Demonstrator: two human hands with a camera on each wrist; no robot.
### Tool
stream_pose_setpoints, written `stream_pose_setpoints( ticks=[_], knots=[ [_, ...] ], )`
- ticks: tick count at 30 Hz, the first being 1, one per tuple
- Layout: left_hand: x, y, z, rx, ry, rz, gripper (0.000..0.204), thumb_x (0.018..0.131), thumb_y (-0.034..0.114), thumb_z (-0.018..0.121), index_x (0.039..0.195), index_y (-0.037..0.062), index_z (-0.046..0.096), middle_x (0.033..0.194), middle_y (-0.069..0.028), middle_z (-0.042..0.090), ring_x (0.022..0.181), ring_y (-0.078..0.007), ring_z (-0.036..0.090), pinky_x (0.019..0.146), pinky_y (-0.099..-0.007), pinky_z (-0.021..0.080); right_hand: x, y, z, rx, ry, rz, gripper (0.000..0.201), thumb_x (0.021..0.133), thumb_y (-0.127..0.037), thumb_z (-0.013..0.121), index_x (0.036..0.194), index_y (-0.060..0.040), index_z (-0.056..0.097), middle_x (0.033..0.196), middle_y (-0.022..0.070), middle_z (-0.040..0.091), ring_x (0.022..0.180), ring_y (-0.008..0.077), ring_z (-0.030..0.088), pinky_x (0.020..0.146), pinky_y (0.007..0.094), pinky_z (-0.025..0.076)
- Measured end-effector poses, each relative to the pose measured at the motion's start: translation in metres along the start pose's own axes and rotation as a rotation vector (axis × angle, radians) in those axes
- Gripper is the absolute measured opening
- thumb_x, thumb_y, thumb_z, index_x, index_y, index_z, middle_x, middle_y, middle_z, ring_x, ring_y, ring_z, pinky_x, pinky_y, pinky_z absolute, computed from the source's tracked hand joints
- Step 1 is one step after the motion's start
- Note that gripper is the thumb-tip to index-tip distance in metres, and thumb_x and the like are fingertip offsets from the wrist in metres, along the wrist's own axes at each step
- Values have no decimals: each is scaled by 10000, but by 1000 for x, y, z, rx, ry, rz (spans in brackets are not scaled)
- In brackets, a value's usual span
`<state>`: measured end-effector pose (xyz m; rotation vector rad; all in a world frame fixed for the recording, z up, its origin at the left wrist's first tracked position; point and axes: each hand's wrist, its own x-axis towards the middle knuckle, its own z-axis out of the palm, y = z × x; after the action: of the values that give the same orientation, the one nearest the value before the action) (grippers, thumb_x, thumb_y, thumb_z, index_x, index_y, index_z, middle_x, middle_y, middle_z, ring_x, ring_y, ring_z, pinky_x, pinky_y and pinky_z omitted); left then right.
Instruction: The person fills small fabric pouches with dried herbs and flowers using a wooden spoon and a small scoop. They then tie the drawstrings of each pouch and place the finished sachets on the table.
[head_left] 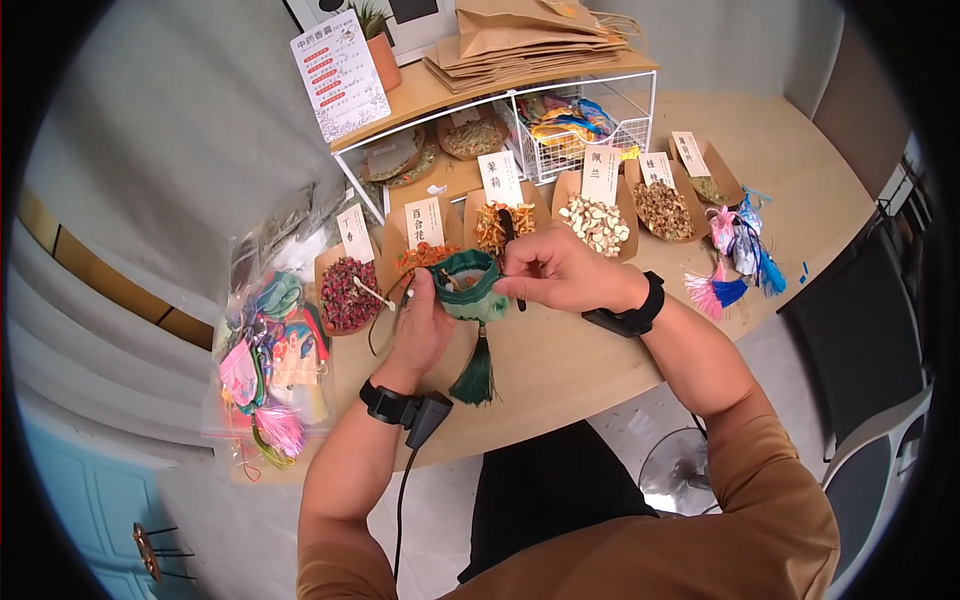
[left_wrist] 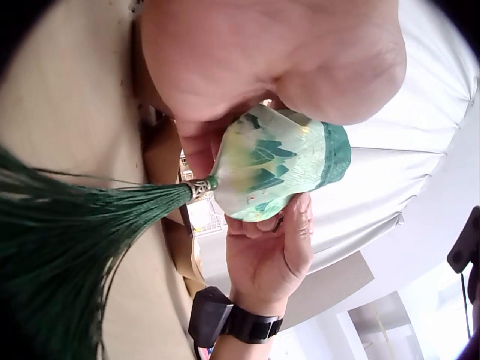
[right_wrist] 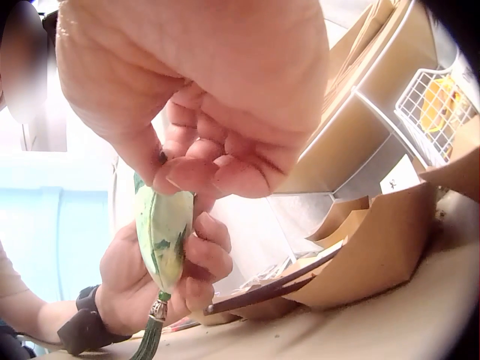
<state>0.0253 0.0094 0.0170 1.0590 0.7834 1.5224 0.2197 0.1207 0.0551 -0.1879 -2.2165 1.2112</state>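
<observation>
A small green drawstring pouch (head_left: 474, 295) with a dark green rim is held up over the table, its mouth open upward with dried pieces inside. My left hand (head_left: 421, 325) grips its left side, thumb near the rim. On the other side, my right hand (head_left: 560, 268) pinches the rim between thumb and forefinger, its other fingers curled. A dark green tassel (left_wrist: 67, 247) hangs from the pouch's bottom by a silver bead (left_wrist: 199, 189). Pale leaf-like prints show on the pouch's side in the left wrist view. Behind my right hand, a dark stick (right_wrist: 277, 283) lies across a paper tray.
Labelled paper trays of dried herbs line the table, including rosebuds (head_left: 348, 294), white slices (head_left: 597, 222) and brown pieces (head_left: 663, 210). Tasselled sachets lie at right (head_left: 735, 250); bagged ones (head_left: 275, 350) lie at left. A wooden shelf (head_left: 400, 115) with a wire basket (head_left: 570, 150) stands behind.
</observation>
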Motion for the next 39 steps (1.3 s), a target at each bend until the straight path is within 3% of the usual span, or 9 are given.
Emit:
stream_pose_setpoints(
  ticks=[3, 9, 12, 18, 23, 27, 30, 35, 39],
  knots=[
    [1, 2, -4, 179, 11, 65, 538, 1047, 410, 274, 1296, -17, 485, 1258, -114, 572, 1144, -200, 547, 1027, -364, 392, 0, 2, -1, -4, -49, 0, 291, 887, -144, 691, 672, -25, 536, 608, 5, 552, 537, 69, 463, 475, 250, 342],
    [2, 2, -3, 136, 122, 120, 493, 1049, 362, 324, 1221, -48, 536, 1202, -118, 603, 1117, -170, 555, 999, -337, 407, 0, 0, -4, 339, -107, 123, 373, 973, -211, 571, 655, -27, 505, 598, -3, 528, 577, 68, 475, 535, 241, 373],
    [-6, 6, -10, 367, 160, -2, 460, 1046, 348, 353, 1133, -36, 589, 1120, -93, 641, 1020, -144, 597, 919, -308, 456, 0, 0, -3, 463, -143, 168, 372, 985, -198, 547, 653, -36, 501, 608, 3, 535, 591, 74, 479, 558, 241, 382],
    [-4, 5, 7, 211, 319, 254, 398, 1032, 352, 421, 987, 22, 639, 832, -18, 661, 757, -92, 605, 723, -251, 481, 0, 5, 2, 412, -150, 199, 353, 991, -195, 530, 674, -40, 511, 632, 5, 548, 601, 79, 502, 575, 237, 398],
    [-14, -2, -14, 598, 260, 260, 297, 1033, 268, 432, 996, 40, 618, 860, -7, 582, 810, -91, 543, 767, -256, 453, -1, 4, 2, 487, -131, 222, 313, 989, -202, 538, 722, -37, 540, 674, 9, 573, 606, 76, 525, 578, 232, 422],
    [-10, 12, 2, 736, 221, 442, 202, 1012, 124, 438, 969, -17, 577, 898, -54, 561, 825, -122, 507, 755, -248, 415, -1, 3, 3, 527, -156, 184, 331, 992, -237, 539, 723, -45, 543, 670, -10, 557, 591, 68, 506, 555, 226, 426],
    [-13, 32, 13, 987, 67, 582, 130, 974, 70, 489, 998, -14, 585, 883, -87, 569, 801, -167, 535, 727, -273, 430, 0, 3, 1, 517, -179, 160, 332, 993, -240, 537, 722, -49, 548, 665, -2, 569, 591, 73, 519, 564, 228, 434],
    [-24, 59, 35, 1057, -40, 566, 145, 935, 5, 502, 1030, -13, 610, 906, -131, 599, 814, -241, 586, 735, -315, 464, 0, 4, -7, 540, -142, 151, 322, 992, -240, 534, 733, -51, 566, 654, 10, 591, 598, 79, 564, 566, 233, 457],
    [-53, 85, 57, 1221, -44, 579, 183, 903, -11, 535, 1069, 9, 608, 878, -150, 583, 799, -297, 579, 712, -341, 461, -1, -32, -4, 437, -175, 131, 316, 989, -241, 541, 739, -50, 568, 667, 6, 597, 608, 80, 574, 576, 235, 472]
  ],
)
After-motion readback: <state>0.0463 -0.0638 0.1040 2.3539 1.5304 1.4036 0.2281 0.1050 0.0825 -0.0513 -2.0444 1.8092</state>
